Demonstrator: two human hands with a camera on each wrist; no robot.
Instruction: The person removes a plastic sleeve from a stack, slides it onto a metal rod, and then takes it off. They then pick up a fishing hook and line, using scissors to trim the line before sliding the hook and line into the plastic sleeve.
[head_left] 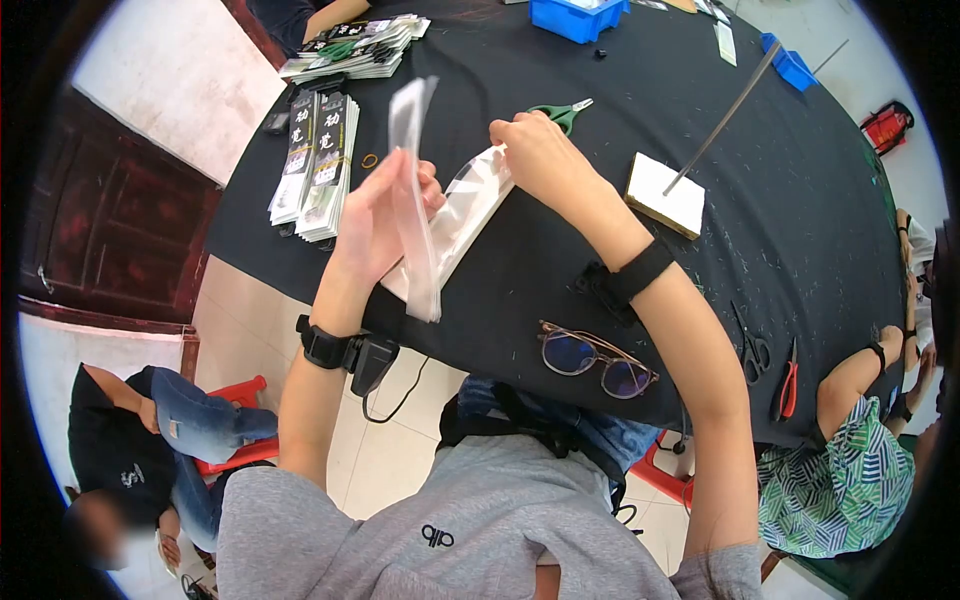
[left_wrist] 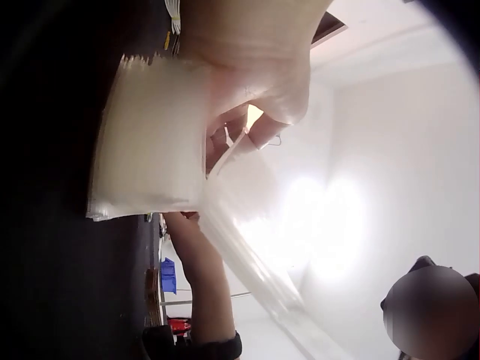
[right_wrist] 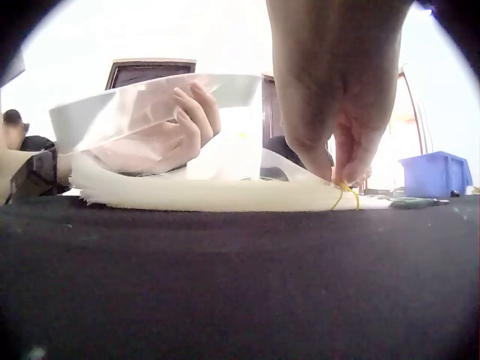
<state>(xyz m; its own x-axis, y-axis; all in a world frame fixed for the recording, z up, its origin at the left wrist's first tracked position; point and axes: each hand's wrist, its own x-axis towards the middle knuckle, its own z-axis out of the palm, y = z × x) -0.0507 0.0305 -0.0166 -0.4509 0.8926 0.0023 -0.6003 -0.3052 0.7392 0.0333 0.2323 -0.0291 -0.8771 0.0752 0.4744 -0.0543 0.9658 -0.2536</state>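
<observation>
A stack of clear plastic sleeves (head_left: 462,222) lies slanted on the black cloth; its thick layered edge shows in the left wrist view (left_wrist: 150,139). My left hand (head_left: 385,215) pinches a loose clear sleeve (head_left: 410,190) between thumb and fingers, raised above the stack's near end. At the stack's far end my right hand (head_left: 545,155) has its fingertips together. In the right wrist view, the right hand (right_wrist: 345,97) pinches at a yellow band (right_wrist: 346,196) around the stack's end.
Banded packs of printed packets (head_left: 315,160) lie left, with more behind. Green scissors (head_left: 562,114) are beside my right hand. Rightward stand a white block (head_left: 668,192) with a rod, dark scissors (head_left: 752,350) and red-handled pliers (head_left: 788,385). Glasses (head_left: 595,362) lie near the front edge.
</observation>
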